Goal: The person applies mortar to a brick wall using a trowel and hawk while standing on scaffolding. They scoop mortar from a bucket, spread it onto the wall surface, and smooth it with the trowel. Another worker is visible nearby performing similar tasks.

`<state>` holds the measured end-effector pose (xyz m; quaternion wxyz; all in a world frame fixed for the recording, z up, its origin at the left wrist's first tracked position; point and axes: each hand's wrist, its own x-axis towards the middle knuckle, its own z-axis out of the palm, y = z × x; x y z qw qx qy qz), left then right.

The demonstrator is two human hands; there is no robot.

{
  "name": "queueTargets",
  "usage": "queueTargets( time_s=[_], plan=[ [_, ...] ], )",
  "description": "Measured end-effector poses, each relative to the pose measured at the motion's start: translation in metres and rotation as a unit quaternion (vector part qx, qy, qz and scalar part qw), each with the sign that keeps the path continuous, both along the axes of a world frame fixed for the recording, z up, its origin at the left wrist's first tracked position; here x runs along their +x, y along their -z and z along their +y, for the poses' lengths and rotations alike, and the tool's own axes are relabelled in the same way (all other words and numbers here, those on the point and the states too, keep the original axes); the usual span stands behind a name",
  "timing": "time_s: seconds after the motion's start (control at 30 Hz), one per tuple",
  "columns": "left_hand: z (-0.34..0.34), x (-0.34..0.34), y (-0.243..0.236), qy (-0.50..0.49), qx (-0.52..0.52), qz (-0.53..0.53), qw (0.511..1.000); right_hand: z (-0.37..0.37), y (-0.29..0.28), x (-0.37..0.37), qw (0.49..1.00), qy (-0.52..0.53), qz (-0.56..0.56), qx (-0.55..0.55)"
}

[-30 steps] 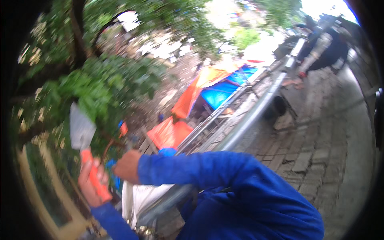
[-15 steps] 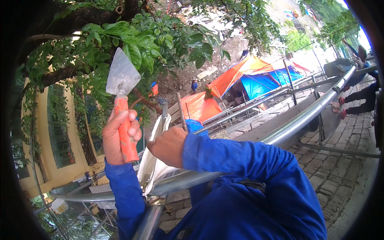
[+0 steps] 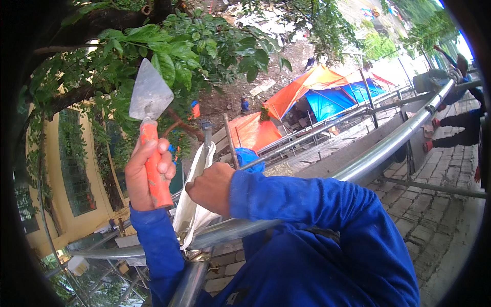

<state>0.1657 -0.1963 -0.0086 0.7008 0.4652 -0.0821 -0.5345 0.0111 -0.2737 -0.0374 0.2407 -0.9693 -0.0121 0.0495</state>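
Note:
My left hand (image 3: 143, 174) is closed round the orange handle (image 3: 156, 174) of a trowel, whose grey pointed blade (image 3: 150, 92) stands upward against the leaves. Beside it, my right hand (image 3: 207, 188) has its fingers curled on a white fabric bag (image 3: 187, 222), which hangs among the metal pipes; its fingertips are mostly hidden. Both forearms are in blue sleeves, the right one lying across in front of the curved steel rail (image 3: 388, 146).
Scaffold pipes and a brick walkway (image 3: 424, 215) run along the right, where people (image 3: 452, 125) stand beyond the rail. A leafy tree (image 3: 169, 66) and yellow building (image 3: 76, 169) are at left. Orange and blue tarps (image 3: 327, 107) lie below.
Since a second ago the blurred view has steadied and swung, putting the trowel higher in the picture. Over the last half second the trowel and both hands have shifted only slightly left.

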Motion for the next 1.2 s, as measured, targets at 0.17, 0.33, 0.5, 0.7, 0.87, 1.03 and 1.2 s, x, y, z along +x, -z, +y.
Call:
queueTargets(
  time_s=[0.17,0.33,0.5,0.7,0.87,1.03,1.2],
  plan=[
    [0.001,-0.001,0.000,0.000,-0.001,0.000,1.000,0.004,0.007,0.001,1.000,0.007,-0.010,-0.021],
    [0.000,-0.002,0.001,-0.004,0.001,-0.009,1.000,0.002,0.007,0.002,1.000,-0.003,-0.001,-0.024],
    [0.000,-0.003,0.000,0.001,-0.006,-0.012,1.000,0.001,0.006,0.002,0.999,0.000,0.001,-0.037],
    [0.000,-0.004,-0.001,0.012,-0.014,-0.007,1.000,0.003,0.010,0.001,0.999,0.007,-0.022,-0.030],
    [0.001,-0.001,0.002,0.003,-0.007,-0.003,1.000,0.001,0.008,0.003,0.999,0.005,-0.010,-0.031],
    [0.000,-0.004,0.000,-0.001,0.000,-0.007,1.000,-0.002,0.006,0.001,1.000,0.002,-0.013,-0.022],
    [0.003,-0.003,-0.001,0.004,-0.014,0.004,1.000,-0.001,0.006,0.002,1.000,0.005,-0.020,-0.023]
  ],
)
